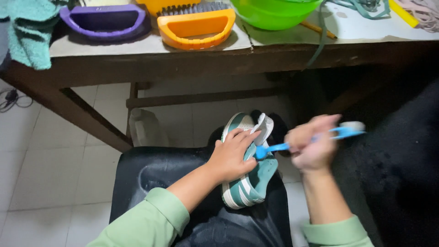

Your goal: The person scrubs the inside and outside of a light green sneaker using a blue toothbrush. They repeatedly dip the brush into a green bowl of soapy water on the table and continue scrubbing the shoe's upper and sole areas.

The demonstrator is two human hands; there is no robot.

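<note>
A teal and white sneaker rests on a black apron over my lap. My left hand grips the shoe across its upper and holds it steady. My right hand, blurred by motion, is closed around a blue long-handled brush. The brush's head end touches the shoe near its white tongue, beside my left fingers. Both my sleeves are light green.
A wooden table stands ahead, bearing a purple brush, an orange brush, a green basin and a teal towel. White tiled floor lies at the left; a dark mass fills the right.
</note>
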